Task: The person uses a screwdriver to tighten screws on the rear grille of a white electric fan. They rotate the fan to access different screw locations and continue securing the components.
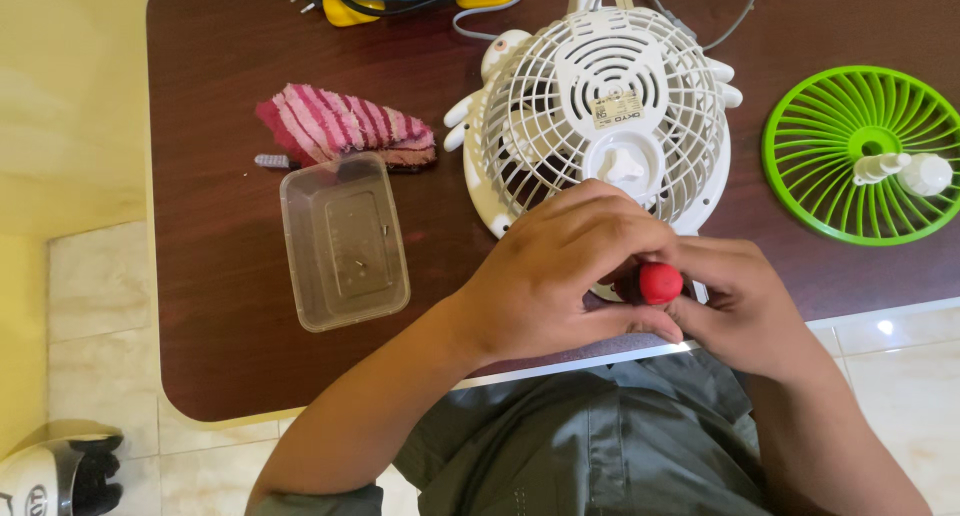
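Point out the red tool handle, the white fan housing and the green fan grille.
red tool handle (660, 283), head view, rounded end
white fan housing (560, 106), head view, rear grille
green fan grille (820, 166), head view, left spokes

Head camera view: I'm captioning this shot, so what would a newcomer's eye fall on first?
First, both hands, left hand and right hand, closed around a red round-ended tool handle at the near edge of the dark brown table. Just behind them lies a white plastic fan with a slatted grille. A bright green round fan grille lies at the far right.
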